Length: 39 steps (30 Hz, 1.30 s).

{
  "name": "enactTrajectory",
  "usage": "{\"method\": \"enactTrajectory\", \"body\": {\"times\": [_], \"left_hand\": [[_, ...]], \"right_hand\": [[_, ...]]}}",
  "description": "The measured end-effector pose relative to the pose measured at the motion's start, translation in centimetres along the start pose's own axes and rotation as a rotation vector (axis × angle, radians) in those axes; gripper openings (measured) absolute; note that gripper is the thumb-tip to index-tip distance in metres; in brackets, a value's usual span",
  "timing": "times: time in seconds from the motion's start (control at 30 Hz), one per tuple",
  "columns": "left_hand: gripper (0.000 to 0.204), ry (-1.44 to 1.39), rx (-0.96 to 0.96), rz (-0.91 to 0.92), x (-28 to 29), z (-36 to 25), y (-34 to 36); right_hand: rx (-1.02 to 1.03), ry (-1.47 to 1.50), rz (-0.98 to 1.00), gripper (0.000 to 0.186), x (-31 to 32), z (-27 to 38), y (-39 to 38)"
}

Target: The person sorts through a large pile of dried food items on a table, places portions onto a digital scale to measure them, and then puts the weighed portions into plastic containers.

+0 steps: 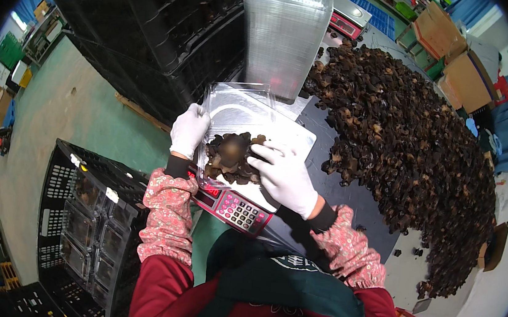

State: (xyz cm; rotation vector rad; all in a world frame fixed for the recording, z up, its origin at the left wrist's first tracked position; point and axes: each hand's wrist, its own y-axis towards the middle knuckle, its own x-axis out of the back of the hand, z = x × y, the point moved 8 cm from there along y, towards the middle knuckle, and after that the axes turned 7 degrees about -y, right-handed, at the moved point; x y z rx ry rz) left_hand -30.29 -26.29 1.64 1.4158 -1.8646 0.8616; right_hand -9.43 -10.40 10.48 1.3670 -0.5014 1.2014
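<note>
A clear plastic clamshell box (242, 103) lies open on the silver plate of a digital scale (236, 209) with a red keypad panel. Dark brown pieces that look like wood ear mushrooms (219, 164) fill the box's near half. My left hand (189, 131), in a white glove, grips the box's left edge. The white-gloved right hand (283, 174) lies at the box's right side, fingers stretched out and fingertips against the mushrooms. Whether anything is under its fingers is hidden.
A large heap of wood ear mushrooms (405, 137) covers the table at right. Beyond the scale rises a tall stack of clear boxes (285, 38), with another scale (349, 20) behind. Black crates (137, 29) stand at far left; a crate of filled boxes (57, 200) sits near left.
</note>
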Motion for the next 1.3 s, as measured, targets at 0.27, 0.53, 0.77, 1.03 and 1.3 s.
{"method": "enactTrajectory", "body": {"times": [0.27, 0.53, 0.77, 1.03, 1.3], "left_hand": [[0.059, -1.428, -0.289, 0.087, 1.5, -3.8, -5.8], [0.066, -0.405, -0.223, -0.219, 1.5, 0.4, -17.9], [0.043, -1.171, 0.019, 0.091, -3.2, 2.6, -18.5], [0.04, -1.278, -0.012, 0.032, -4.5, 0.4, -18.5], [0.073, -1.303, 0.26, -0.037, -2.7, 4.8, -20.0]], "right_hand": [[-0.73, 0.388, -0.306, 0.019, 1.9, -8.3, -9.3], [-1.003, 0.549, 0.442, 0.046, -2.8, -6.2, -7.3], [-0.932, 1.445, 0.316, 0.03, -5.6, -4.1, -9.1], [-1.071, 1.346, 0.16, 0.014, -5.1, -4.7, -11.1], [-1.095, 1.403, 0.368, 0.028, -2.9, -2.9, -12.3]]}}
